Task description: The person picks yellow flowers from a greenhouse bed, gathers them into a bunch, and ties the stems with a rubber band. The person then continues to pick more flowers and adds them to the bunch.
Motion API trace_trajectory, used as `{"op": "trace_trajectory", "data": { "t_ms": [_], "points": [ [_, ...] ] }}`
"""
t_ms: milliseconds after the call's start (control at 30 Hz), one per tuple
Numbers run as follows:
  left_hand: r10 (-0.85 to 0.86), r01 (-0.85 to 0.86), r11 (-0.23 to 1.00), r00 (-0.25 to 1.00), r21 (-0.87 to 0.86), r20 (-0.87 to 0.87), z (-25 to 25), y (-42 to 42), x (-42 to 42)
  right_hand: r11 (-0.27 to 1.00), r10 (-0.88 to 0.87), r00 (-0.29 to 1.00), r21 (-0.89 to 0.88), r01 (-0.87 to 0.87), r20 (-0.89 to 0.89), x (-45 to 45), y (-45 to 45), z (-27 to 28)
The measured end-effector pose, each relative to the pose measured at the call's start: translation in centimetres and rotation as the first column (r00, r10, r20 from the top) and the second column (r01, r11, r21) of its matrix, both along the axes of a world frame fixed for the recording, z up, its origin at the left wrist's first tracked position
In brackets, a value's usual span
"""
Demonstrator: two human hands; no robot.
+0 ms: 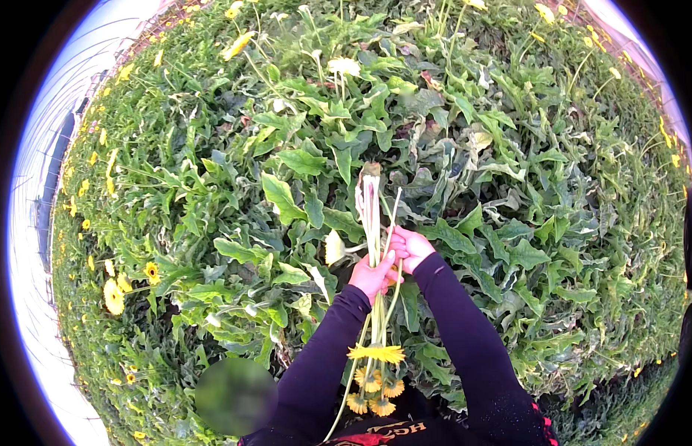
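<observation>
My left hand is wrapped around a bundle of gerbera stems. The cut ends are pale and pinkish, pointing away from me. Yellow gerbera blooms hang from the other end, close to my body. Right beside it, my right hand has its fingers closed on a loose green stem along the bundle's right side; its fingertips are partly hidden. A pale yellow gerbera bloom sticks out sideways, left of the bundle.
Dense gerbera foliage surrounds my hands, with some wilted leaves. Yellow gerberas stand at the left, and a pale bloom rises farther ahead. A greenhouse wall of bright film curves along the left.
</observation>
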State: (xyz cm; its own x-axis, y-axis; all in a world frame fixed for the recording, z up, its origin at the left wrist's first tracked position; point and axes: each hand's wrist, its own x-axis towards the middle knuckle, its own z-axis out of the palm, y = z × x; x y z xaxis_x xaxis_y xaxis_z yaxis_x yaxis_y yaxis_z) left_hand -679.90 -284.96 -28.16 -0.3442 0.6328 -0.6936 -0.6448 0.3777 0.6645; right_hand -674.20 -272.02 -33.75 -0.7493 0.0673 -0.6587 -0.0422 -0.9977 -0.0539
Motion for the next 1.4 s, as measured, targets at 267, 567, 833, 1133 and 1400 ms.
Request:
{"op": "trace_trajectory", "data": {
  "t_ms": [267, 567, 833, 1133, 1400],
  "points": [
    [0.208, -0.211, 0.905, 0.977, 0.368, 0.05, 9.1, -7.5, -3.3, 0.785, 0.141, 0.984, 0.618, -0.043, -0.111, 7.2, -7.6, 16.4],
    [0.467, -0.37, 0.732, 0.884, 0.572, -0.025, 15.7, -19.7, -1.3, 0.013, 0.383, 0.913, 0.988, -0.154, 0.138, 10.1, -21.2, 17.1],
    [0.538, -0.392, 0.659, 0.842, 0.642, -0.038, 16.1, -29.2, -5.8, 0.031, 0.586, 0.79, 0.969, -0.244, 0.181, 7.8, -30.3, 15.4],
    [0.488, -0.283, 0.815, 0.805, 0.505, -0.338, 17.0, -40.6, -14.7, -0.232, 0.596, 0.757, 0.96, -0.157, 0.268, -6.7, -39.4, 16.5],
    [0.193, -0.069, 0.948, 0.901, 0.31, -0.389, 17.7, -50.1, -20.3, 0.074, 0.632, 0.775, 0.994, -0.079, 0.014, -24.8, -46.0, 24.2]
  ]
}}
